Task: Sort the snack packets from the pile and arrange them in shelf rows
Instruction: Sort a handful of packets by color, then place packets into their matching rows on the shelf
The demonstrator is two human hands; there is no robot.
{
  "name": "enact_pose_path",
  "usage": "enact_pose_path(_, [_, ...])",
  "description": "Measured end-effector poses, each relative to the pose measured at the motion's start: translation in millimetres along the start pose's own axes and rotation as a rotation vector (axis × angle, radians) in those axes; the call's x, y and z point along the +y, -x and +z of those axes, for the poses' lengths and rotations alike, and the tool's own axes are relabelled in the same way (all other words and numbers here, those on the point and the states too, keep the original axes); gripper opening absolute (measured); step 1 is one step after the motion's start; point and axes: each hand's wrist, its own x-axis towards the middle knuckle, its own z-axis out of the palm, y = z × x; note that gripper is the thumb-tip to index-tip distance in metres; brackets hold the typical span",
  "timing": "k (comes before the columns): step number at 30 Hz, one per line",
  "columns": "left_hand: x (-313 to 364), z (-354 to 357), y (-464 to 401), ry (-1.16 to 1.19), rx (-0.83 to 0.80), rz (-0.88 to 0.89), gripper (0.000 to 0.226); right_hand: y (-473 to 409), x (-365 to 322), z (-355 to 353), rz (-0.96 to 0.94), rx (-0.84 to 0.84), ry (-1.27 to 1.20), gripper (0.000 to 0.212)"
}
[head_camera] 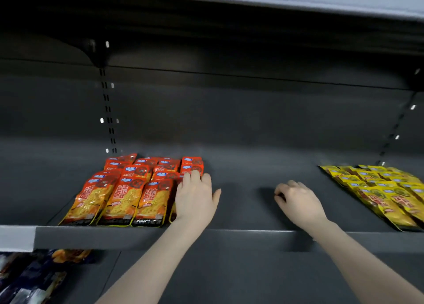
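Under the left hand's (195, 198) flat, spread fingers (195, 176) lies, seemingly touching, an orange packet (172, 212).

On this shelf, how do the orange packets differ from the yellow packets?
The orange packets lie left of the middle in rows running straight back; the yellow packets lie at the far right, their rows slanted in this view. The left hand rests flat on the orange group's right edge; no hand touches the yellow ones, and the right hand sits curled between the groups. Both lie flat and overlapped on the same shelf.
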Motion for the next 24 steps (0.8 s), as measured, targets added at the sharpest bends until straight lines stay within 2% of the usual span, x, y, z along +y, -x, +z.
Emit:
enact_pose_path(5, [49,-5,-7,0.065,-0.101,0.079,0.045,13,52,-26,0.025,0.042,0.062,0.026])
enact_pose_path(10, [129,-8,-17,0.137,-0.163,0.128,0.041,30,140,-54,0.097,0.1,0.153,0.031])
enact_pose_path(16, [281,-20,-23,0.226,-0.163,0.186,0.04,73,269,-74,0.186,0.084,0.157,0.031])
enact_pose_path(20, [398,-20,-19,0.255,-0.169,0.224,0.041,99,372,-81,0.221,0.138,0.111,0.013])
enact_pose_path(24, [496,-10,-18,0.269,-0.182,0.262,0.043,114,461,-78,0.263,0.102,0.128,0.026])
